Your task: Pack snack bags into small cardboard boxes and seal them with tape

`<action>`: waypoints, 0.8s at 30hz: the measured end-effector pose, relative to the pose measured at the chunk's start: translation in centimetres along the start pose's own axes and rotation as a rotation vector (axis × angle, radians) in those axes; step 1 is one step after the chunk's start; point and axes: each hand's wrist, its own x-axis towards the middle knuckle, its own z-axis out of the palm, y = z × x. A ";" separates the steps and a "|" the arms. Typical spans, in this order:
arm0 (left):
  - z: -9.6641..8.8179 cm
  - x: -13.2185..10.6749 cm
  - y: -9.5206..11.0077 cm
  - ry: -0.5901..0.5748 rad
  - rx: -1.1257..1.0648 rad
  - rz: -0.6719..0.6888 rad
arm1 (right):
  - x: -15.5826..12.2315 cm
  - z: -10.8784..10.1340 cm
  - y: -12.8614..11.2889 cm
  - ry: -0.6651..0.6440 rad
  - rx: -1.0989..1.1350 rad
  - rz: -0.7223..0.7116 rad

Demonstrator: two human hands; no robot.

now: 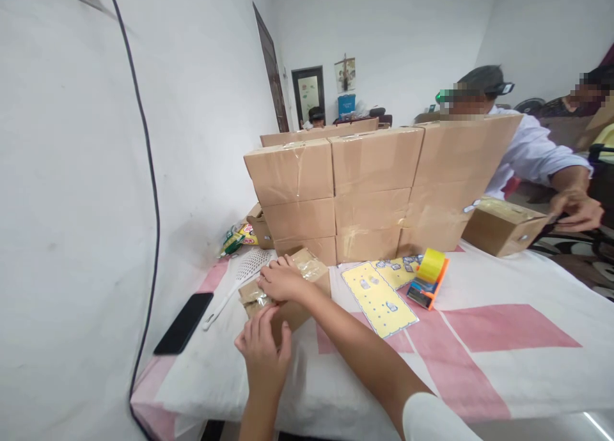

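Note:
A small cardboard box (292, 316) with clear tape over its top sits on the cloth-covered table (364, 377) in front of me. My right hand (284, 280) lies flat over the taped top, fingers stretched towards the flap at the left end. At that near end, my left hand (261, 339) grips the box's corner, with bent fingers at the flap and the thumb along the side. Part of the flap is hidden beneath my hands.
Stacked taped boxes (336, 198) form a wall behind. To the right are yellow printed sheets (378, 300) and an orange tape dispenser (432, 281). A phone (183, 324) and white perforated slotted tool (247, 268) lie left. A co-worker's hand (578, 209) is beside another box (503, 224).

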 end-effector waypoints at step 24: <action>-0.7 -0.1 0.2 -0.074 0.100 0.051 | -0.3 0.5 1.5 0.005 0.071 -0.129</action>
